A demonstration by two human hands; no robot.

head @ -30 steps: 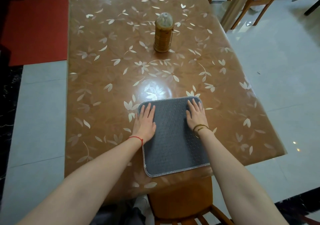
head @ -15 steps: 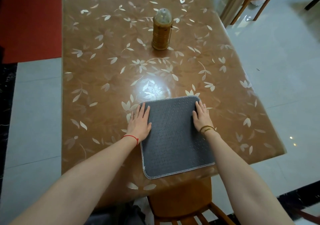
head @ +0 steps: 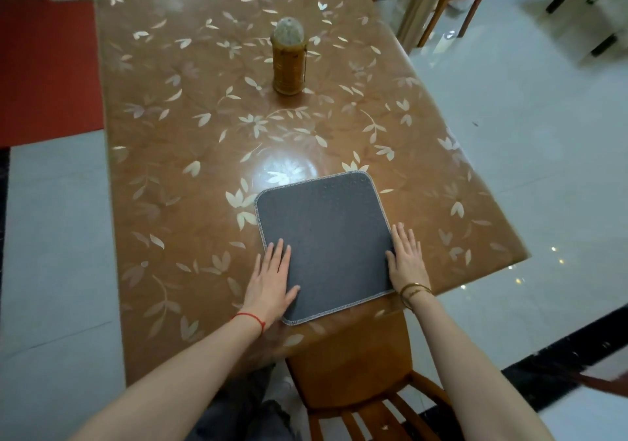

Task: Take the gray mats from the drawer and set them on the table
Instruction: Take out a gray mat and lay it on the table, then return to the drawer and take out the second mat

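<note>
Left hand [head: 272,284], right hand [head: 406,264], both flat

The mat [head: 323,243] lies on the table [head: 170,169] by its near edge, the left hand [head: 272,284] flat on its left side, the right hand [head: 406,260] on its right. A container [head: 288,63] stands on the table well behind it; a chair [head: 346,355] sits under the near edge.

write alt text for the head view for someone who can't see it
A person's left hand and right hand rest flat on the side edges of a gray mat on a brown leaf-patterned table. An amber container stands farther back; a wooden chair sits at the near edge.
</note>
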